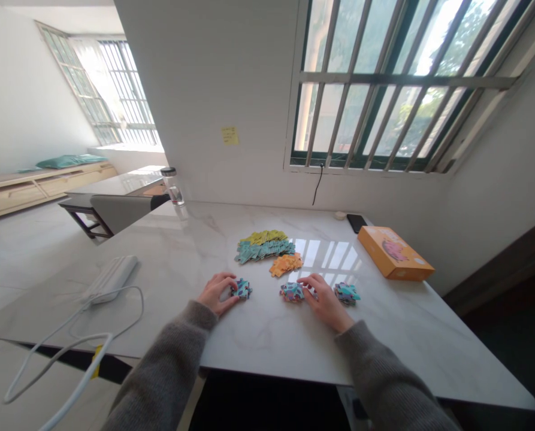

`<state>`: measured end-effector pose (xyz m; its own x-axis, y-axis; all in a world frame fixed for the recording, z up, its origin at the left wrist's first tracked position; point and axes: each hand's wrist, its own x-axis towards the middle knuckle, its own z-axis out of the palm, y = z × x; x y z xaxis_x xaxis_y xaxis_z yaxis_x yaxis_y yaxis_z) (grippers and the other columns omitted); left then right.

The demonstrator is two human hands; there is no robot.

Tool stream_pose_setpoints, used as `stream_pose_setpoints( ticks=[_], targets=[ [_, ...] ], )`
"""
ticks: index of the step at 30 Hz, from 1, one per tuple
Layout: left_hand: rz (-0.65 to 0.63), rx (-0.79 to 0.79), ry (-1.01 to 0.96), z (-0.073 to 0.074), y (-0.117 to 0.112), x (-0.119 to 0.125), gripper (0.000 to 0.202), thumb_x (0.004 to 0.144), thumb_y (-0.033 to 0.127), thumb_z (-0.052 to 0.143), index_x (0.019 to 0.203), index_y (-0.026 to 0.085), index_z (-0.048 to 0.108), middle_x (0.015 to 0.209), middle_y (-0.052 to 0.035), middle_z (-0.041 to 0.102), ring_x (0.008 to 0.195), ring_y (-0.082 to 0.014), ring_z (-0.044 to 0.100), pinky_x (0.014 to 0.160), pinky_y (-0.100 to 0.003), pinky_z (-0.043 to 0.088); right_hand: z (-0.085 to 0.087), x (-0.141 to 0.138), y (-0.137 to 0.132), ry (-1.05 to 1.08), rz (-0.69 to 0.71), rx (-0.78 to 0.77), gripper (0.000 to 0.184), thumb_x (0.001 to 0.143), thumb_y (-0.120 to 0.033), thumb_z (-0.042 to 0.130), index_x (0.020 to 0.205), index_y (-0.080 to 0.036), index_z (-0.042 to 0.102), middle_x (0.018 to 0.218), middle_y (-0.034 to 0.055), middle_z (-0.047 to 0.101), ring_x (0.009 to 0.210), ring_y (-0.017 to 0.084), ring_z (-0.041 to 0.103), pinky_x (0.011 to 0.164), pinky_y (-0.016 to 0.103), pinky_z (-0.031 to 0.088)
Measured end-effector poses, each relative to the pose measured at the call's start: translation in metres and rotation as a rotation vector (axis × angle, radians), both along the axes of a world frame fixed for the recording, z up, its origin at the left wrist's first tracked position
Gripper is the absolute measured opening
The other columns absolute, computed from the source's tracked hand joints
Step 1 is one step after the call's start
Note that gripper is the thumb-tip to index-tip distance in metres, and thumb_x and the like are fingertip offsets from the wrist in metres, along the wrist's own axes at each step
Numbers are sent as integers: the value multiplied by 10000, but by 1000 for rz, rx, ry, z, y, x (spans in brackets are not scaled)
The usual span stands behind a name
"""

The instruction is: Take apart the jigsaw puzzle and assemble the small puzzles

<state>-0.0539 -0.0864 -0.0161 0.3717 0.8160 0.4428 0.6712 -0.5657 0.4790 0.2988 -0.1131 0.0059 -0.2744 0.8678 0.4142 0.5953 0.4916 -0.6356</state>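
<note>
In the head view, three small piles of patterned puzzle pieces lie in a row across the tabletop (pixel 267 344), nearer its front edge than its back edge: a left pile (pixel 243 289), a middle pile (pixel 292 292) and a right pile (pixel 348 293). The step in hand looks to be handling these pieces pile by pile. To do it well, I would move single pieces with light fingertip pressure, since thin card probably slides easily on so smooth a top, and lift rather than drag near a neighbouring pile. The bare gaps between the three piles seem worth preserving, as does the space before the orange pile (pixel 286 264) and the teal pile (pixel 267 251), which lie farther toward the back edge.

The left hand (pixel 218 292) comes in from the front edge, knuckles up, with thumb and index finger curved narrowly against the near-left side of the left pile; whether they pinch a piece I cannot tell. The right hand (pixel 325 301) reaches inward between the middle and right piles, its index finger and thumb slightly parted at the right side of the middle pile; any grip there is too small to make out
</note>
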Motion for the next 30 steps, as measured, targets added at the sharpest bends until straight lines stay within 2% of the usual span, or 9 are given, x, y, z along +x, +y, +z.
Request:
stream_pose_setpoints(
  ticks=[4, 7, 10, 14, 19, 23, 25, 28, 30],
  targets=[
    [-9, 146, -38, 15, -11, 22, 62, 846, 239, 584, 897, 209, 604, 1140, -83, 611, 1085, -248, 536, 981, -439, 438, 0, 0, -1, -30, 5, 13, 217, 910, -183, 503, 1076, -223, 637, 1030, 81, 565, 1010, 228, 553, 935, 397, 467],
    [-119, 147, 30, 23, -19, 57, 60, 862, 209, 562, 914, 214, 592, 1042, -65, 642, 1020, -233, 562, 910, -409, 458, 1, 0, -2, -77, 48, 28, 199, 869, -189, 591, 1061, -230, 631, 1112, 84, 567, 1079, 242, 526, 985, 418, 444],
    [-212, 108, 110, 24, -17, 96, 164, 833, 224, 609, 997, 230, 600, 1059, -58, 644, 1028, -243, 567, 897, -411, 469, 1, -1, -3, -109, 74, 35, 208, 847, -213, 652, 1052, -243, 627, 1140, 74, 578, 1097, 249, 513, 988, 432, 441],
    [-232, 75, 170, 18, -3, 132, 288, 772, 247, 688, 1048, 226, 608, 1135, -78, 619, 1058, -269, 563, 910, -428, 480, 0, 1, -2, -105, 96, 38, 204, 859, -215, 653, 1059, -244, 623, 1106, 68, 595, 1069, 246, 514, 968, 436, 454],
    [-247, 61, 152, 10, 8, 142, 293, 751, 230, 721, 1025, 224, 616, 1079, -67, 629, 1033, -267, 575, 891, -428, 483, 1, 2, -2, -65, 101, 41, 312, 845, -198, 666, 1145, -254, 599, 1109, 71, 586, 1090, 251, 498, 976, 439, 456],
    [-244, 97, 0, 11, 5, 139, 253, 725, 211, 738, 948, 220, 618, 1018, -58, 606, 976, -243, 568, 885, -408, 487, 7, 0, -5, -8, 102, 75, 323, 851, -206, 647, 1166, -255, 593, 1161, 79, 578, 1131, 258, 487, 973, 440, 451],
    [-216, 132, -97, 13, 2, 137, 258, 722, 227, 746, 940, 217, 609, 1009, -61, 583, 972, -236, 557, 893, -402, 491, 10, -3, -7, 47, 67, 64, 335, 870, -231, 621, 1200, -250, 571, 1189, 87, 572, 1086, 245, 515, 892, 402, 480],
    [-181, 173, -165, 14, -3, 138, 270, 752, 268, 738, 976, 216, 597, 1035, -74, 553, 988, -234, 544, 904, -401, 495, 10, -7, -8, 154, 40, -44, 331, 913, -288, 565, 1238, -232, 534, 982, 51, 615, 825, 178, 562, 715, 319, 482],
    [-210, 187, -124, 12, -6, 140, 269, 768, 291, 728, 993, 219, 600, 1039, -79, 549, 981, -236, 546, 888, -404, 502, 8, -10, -6, 226, 43, -105, 285, 944, -327, 516, 1207, -219, 543, 800, 3, 584, 695, 147, 538, 663, 293, 463]
  ],
)
